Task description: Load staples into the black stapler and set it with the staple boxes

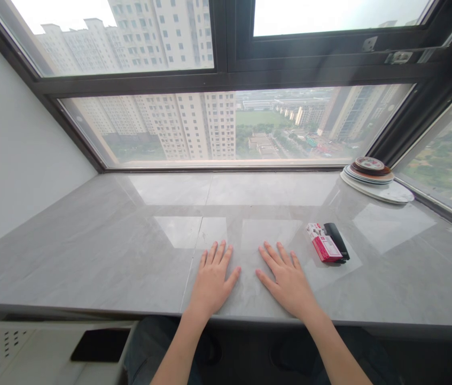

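My left hand lies palm down on the grey stone ledge, fingers spread and holding nothing. To its right, my right hand rests flat in the same way, its fingers apart. Just beyond the right hand, on its right side, a red and white box lies against a black stapler-like object. Neither hand touches them.
A stack of round plates or mats sits at the back right by the window frame. Below the ledge's front edge, a dark flat object lies on a white surface at the left. A white wall bounds the left side.
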The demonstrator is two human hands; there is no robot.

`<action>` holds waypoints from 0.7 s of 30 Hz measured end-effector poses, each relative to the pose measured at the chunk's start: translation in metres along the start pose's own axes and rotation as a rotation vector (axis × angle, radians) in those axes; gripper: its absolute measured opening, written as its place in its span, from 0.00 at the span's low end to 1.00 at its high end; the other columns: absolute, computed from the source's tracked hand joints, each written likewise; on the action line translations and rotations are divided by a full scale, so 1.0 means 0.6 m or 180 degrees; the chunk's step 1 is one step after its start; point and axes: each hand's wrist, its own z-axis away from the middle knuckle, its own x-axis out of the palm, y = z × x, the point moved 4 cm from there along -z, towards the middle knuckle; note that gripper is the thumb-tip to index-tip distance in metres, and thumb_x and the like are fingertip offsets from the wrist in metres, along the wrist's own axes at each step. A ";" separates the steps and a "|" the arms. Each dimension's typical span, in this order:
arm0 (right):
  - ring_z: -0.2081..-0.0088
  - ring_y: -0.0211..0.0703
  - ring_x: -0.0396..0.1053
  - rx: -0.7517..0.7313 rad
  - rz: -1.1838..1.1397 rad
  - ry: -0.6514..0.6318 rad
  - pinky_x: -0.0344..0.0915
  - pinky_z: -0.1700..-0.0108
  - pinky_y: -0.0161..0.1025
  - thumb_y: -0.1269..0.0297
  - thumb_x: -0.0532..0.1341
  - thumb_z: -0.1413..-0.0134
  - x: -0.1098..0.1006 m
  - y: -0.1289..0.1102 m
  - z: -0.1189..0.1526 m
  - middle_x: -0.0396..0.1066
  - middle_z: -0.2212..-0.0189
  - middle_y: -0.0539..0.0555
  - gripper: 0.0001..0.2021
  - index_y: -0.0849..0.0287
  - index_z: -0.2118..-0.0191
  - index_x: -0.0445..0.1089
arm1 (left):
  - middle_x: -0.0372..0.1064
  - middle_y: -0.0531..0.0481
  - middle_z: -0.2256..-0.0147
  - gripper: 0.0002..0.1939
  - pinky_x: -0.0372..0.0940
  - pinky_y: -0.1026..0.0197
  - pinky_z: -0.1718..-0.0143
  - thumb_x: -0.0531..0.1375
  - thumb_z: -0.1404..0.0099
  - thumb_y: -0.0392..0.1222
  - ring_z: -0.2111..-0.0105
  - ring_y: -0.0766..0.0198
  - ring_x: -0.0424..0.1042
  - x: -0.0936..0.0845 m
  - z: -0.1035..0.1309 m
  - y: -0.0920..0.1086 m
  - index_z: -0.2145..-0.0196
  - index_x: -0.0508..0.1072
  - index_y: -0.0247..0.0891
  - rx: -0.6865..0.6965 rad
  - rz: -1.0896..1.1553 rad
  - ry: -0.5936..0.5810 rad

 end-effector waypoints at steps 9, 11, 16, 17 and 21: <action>0.24 0.57 0.33 0.0008 -0.0013 -0.0022 0.37 0.26 0.64 0.43 0.47 0.27 0.000 0.000 0.000 0.41 0.24 0.43 0.32 0.40 0.24 0.45 | 0.43 0.50 0.25 0.31 0.43 0.38 0.27 0.47 0.22 0.59 0.25 0.49 0.41 0.001 0.000 0.000 0.26 0.53 0.50 -0.0016 0.0019 -0.0014; 0.24 0.57 0.33 0.0007 -0.0005 -0.0024 0.37 0.26 0.64 0.43 0.48 0.28 -0.001 0.000 0.000 0.41 0.24 0.43 0.32 0.40 0.24 0.45 | 0.43 0.49 0.25 0.31 0.43 0.38 0.27 0.46 0.22 0.59 0.25 0.50 0.41 0.001 0.000 0.000 0.26 0.53 0.50 -0.0021 0.0019 -0.0027; 0.24 0.57 0.33 0.0011 -0.0004 -0.0030 0.37 0.26 0.65 0.43 0.48 0.28 -0.001 0.001 0.000 0.42 0.24 0.43 0.32 0.40 0.24 0.45 | 0.44 0.49 0.25 0.32 0.43 0.38 0.27 0.46 0.22 0.59 0.25 0.49 0.41 0.001 -0.001 0.000 0.26 0.53 0.50 -0.0020 0.0001 -0.0037; 0.24 0.58 0.33 0.0014 0.0000 -0.0028 0.37 0.26 0.65 0.43 0.48 0.28 0.000 0.001 0.000 0.42 0.24 0.44 0.32 0.40 0.24 0.45 | 0.44 0.49 0.26 0.31 0.43 0.38 0.27 0.46 0.22 0.59 0.25 0.49 0.41 0.001 -0.001 0.000 0.27 0.53 0.50 -0.0018 0.0000 -0.0030; 0.24 0.58 0.33 0.0013 -0.0010 -0.0023 0.36 0.27 0.66 0.44 0.48 0.28 0.005 -0.001 -0.001 0.42 0.24 0.44 0.32 0.41 0.24 0.45 | 0.45 0.49 0.26 0.31 0.43 0.38 0.28 0.47 0.22 0.59 0.26 0.49 0.42 0.002 -0.001 0.000 0.27 0.54 0.50 -0.0015 -0.0008 0.0014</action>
